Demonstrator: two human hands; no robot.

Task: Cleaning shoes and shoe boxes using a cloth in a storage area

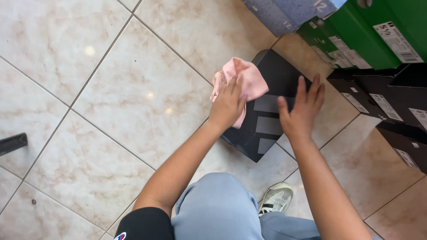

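Note:
A black shoe box (275, 73) with grey stripes on its lid lies on the tiled floor in front of me. My left hand (227, 104) presses a pink cloth (247, 78) onto the box's left side. Resting flat on the lid's right part is my right hand (302, 109), fingers spread and holding nothing.
Stacked shoe boxes stand at the upper right: green ones (369, 35), a blue one (284, 13) and black ones (396, 106). My grey-trousered knee (218, 209) and a pale sneaker (276, 198) are below. A dark object (12, 143) juts in at the left edge.

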